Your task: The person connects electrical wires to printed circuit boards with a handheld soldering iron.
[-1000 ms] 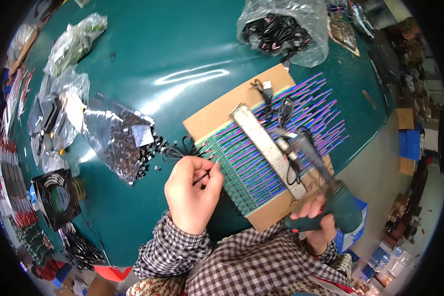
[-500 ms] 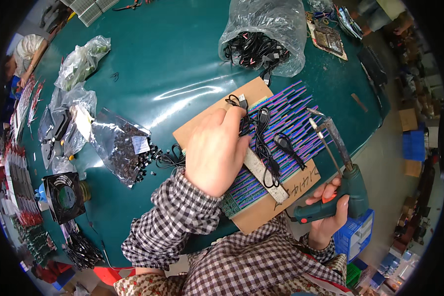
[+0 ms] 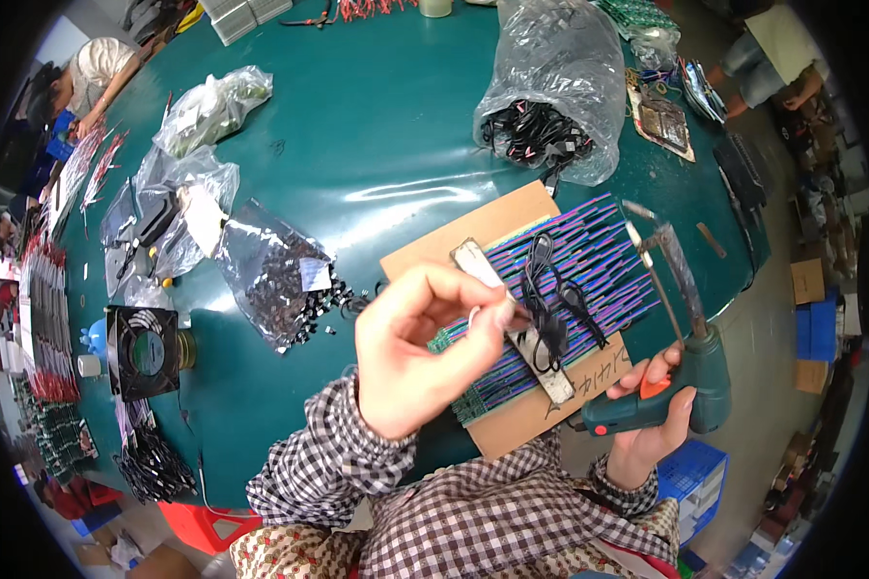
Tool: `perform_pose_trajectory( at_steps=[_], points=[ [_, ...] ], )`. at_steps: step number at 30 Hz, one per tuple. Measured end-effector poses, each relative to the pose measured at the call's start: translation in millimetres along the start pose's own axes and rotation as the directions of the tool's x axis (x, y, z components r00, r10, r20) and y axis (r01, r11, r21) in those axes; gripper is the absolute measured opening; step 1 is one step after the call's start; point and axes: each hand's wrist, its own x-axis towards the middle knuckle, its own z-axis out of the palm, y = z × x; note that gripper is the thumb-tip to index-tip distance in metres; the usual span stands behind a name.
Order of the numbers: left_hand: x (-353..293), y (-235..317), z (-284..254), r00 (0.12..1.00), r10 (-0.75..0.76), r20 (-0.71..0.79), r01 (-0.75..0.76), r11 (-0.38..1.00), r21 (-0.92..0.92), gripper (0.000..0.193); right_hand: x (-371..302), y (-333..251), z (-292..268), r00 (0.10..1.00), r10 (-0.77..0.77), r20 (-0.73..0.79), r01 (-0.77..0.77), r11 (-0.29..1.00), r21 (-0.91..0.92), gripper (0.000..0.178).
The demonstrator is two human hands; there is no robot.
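My left hand (image 3: 425, 352) is raised over the near left part of the boards, thumb and forefinger pinched on a black cable (image 3: 548, 338), its end blurred and partly hidden by the fingertips. Beneath lies a row of narrow circuit-board strips (image 3: 589, 256) on brown cardboard (image 3: 463, 230). Across the strips runs a worn whitish bar (image 3: 475, 262), with coiled black cables (image 3: 572, 299) beside it. At the right, my right hand (image 3: 652, 425) is wrapped round the handle of a green soldering gun (image 3: 707, 381), a finger by its orange trigger. Its metal tip points away from me, past the strips' right edge.
A clear bag of black cables (image 3: 550, 77) lies at the back. Left of my hand, a bag (image 3: 266, 261) spills small black parts. A black fan (image 3: 143, 352) stands at the left edge. A blue crate (image 3: 700, 482) is low at right. Two other people are farther off.
My left hand has drawn back toward me from the bar's far end, where a cable with a plug was lying. The view has shifted; the right hand keeps its hold on the soldering gun.
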Motion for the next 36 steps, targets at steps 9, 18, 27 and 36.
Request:
perform_pose_trajectory(
  at_steps=[9,18,27,36],
  points=[
    [-47.8,-24.4,4.7,0.986,-0.121,-0.116,0.117,0.992,-0.038,0.022,11.2,10.1,65.3,0.942,0.144,0.302,-0.03,0.935,-0.354,0.039],
    [-56.1,-24.3,3.3,0.988,-0.095,-0.126,0.093,0.995,-0.02,0.046,-3.1,22.0,62.3,0.914,0.295,0.279,-0.126,0.86,-0.494,0.038],
    [-58.2,-15.6,-0.5,0.972,-0.235,0.019,0.221,0.936,0.275,0.047,4.5,37.5,58.1,0.891,0.295,0.346,-0.042,0.812,-0.583,0.036],
    [-70.0,-26.3,-10.6,0.979,-0.182,0.089,0.15,0.947,0.284,0.012,2.0,31.6,64.6,0.901,0.344,0.262,-0.16,0.828,-0.538,0.027]
  ],
)
